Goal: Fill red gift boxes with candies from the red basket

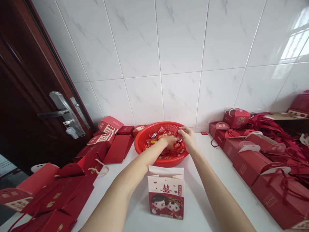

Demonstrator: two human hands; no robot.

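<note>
A red plastic basket (142, 154) holds a heap of wrapped candies (179, 148). My left hand (171, 141) reaches down into it among the candies, its fingers drawn together, and what they grip is hard to make out. At the basket's right rim, my right hand (189, 137) has its thumb and fingers curled together above the candies. Anything between those fingers is too small to name. In front of the basket, between my forearms, stands an upright white and red paper gift box (166, 196) with two cartoon figures printed on it. Its top flaps are up.
Several red gift boxes (62, 190) lie along the left side, some with string handles. More red boxes (251, 164) line the right, beside dark red ribbons (267, 129). A tiled wall (178, 96) rises behind the white tabletop (140, 193). A wooden door (26, 80) stands left.
</note>
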